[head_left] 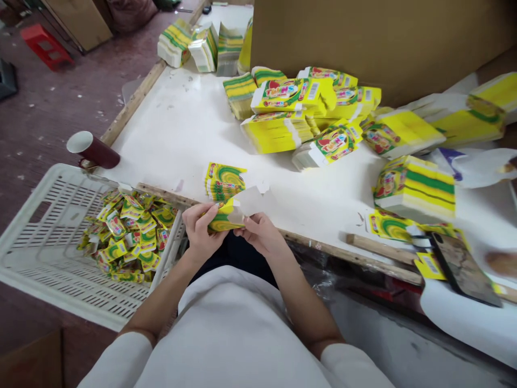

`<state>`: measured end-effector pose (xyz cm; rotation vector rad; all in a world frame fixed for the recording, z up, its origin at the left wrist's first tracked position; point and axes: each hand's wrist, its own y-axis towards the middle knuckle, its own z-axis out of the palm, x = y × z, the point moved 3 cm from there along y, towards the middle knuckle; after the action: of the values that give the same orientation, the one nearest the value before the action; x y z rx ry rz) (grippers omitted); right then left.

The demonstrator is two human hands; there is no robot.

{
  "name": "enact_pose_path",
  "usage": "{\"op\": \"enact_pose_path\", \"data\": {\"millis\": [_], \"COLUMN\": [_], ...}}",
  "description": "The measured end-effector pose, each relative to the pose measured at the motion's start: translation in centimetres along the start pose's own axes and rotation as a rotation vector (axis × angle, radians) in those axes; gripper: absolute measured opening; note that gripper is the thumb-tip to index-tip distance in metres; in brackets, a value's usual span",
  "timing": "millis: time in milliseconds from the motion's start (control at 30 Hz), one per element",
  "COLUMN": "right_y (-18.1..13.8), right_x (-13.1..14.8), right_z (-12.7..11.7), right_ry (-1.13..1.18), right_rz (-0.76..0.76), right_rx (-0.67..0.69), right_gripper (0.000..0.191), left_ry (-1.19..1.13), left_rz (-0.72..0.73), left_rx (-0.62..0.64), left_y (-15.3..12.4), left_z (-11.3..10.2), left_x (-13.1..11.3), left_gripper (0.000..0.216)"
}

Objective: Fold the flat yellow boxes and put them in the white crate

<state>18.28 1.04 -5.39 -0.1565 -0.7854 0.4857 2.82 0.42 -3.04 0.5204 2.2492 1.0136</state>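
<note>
Above the table's front edge, my left hand [201,229] grips a yellow-green printed cardboard box [222,216] by its left end, fingers wrapped round it. My right hand [260,231] pinches the same box at its lower right, by the open end. White inner flaps of the box stick out to the upper right. Just behind it on the table lies a small fanned stack of flat boxes [224,180]. To the left of my left hand, a white plastic basket [40,215] holds a heap of small folded boxes [129,234].
Bundles of flat boxes [278,132] and further stacks [420,186] cover the table's back and right. A large brown carton [363,43] stands behind. A dark red mug [97,151] sits at the left edge. A phone [464,269] lies at right, near a blurred hand [503,263].
</note>
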Motion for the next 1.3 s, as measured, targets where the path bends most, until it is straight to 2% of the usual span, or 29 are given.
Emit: {"op": "enact_pose_path", "data": {"millis": [100, 167, 333, 433, 500, 567, 633, 733, 800, 867, 933, 1000, 1100, 1200, 1300], "right_y": [0.4, 0.7, 0.5, -0.4, -0.9, -1.2, -1.2, -0.9, -0.7, -0.5, -0.5, -0.5, -0.5, -0.7, -1.2], "right_x": [0.8, 0.9, 0.8, 1.0, 1.3, 1.2, 1.0, 0.6, 0.5, 0.7, 1.0, 1.4, 1.5, 1.8, 2.6], "right_z": [0.0, -0.1, -0.2, 0.2, 0.7, 1.2, 1.3, 0.9, 0.3, -0.5, -1.4, -2.0, -2.2, -2.2, -2.2], "right_ry": [-0.076, -0.137, -0.388, -0.692, -0.982, -1.226, -1.348, -1.33, -1.255, -1.164, -1.077, -1.049, -1.158, -1.237, -1.25], "right_rz": [0.066, 0.04, -0.295, -0.501, -0.629, -0.71, -0.739, -0.761, -0.784, -0.791, -0.798, -0.811, -0.778, -0.705, -0.654], "right_rx": [-0.008, -0.012, 0.002, 0.018, 0.107, 0.229, 0.276, 0.202, 0.12, -0.016, -0.162, -0.225, -0.064, 0.132, 0.23], "right_gripper": [0.043, 0.041, 0.056, 0.061, 0.069, 0.086, 0.093, 0.076, 0.062, 0.051, 0.042, 0.039, 0.038, 0.038, 0.038], "left_ry": [-0.003, -0.003, 0.11, 0.011, -0.072, -0.112, -0.113, -0.098, -0.084, -0.071, -0.148, -0.366, -0.674, -0.71, -0.686], "left_rz": [0.002, -0.023, -0.092, -0.085, -0.104, -0.134, -0.145, -0.106, -0.117, -0.229, -0.438, -0.672, -0.899, -0.942, -0.951], "left_rx": [0.02, 0.047, 0.188, 0.276, 0.308, 0.336, 0.375, 0.432, 0.423, 0.341, 0.242, 0.203, 0.166, 0.09, 0.075], "left_y": [-0.2, -0.2, 0.0, 0.0, 0.0, 0.1, 0.4, 0.9, 1.2, 1.2, 0.8, 0.2, -0.4, -0.1, 0.0], "left_z": [0.0, -0.2, 0.0, 0.5, 0.7, 0.7, 0.6, 0.5, 0.5, 0.3, 0.1, 0.1, 0.2, -0.1, 0.0], "left_x": [0.2, 0.3, 0.0, -0.2, -0.1, 0.2, 0.3, 0.0, -0.3, -0.1, 0.6, 1.6, 2.6, 2.9, 2.7], "left_gripper": [0.048, 0.049, 0.062, 0.066, 0.066, 0.063, 0.058, 0.055, 0.06, 0.073, 0.082, 0.07, 0.045, 0.045, 0.042]}}
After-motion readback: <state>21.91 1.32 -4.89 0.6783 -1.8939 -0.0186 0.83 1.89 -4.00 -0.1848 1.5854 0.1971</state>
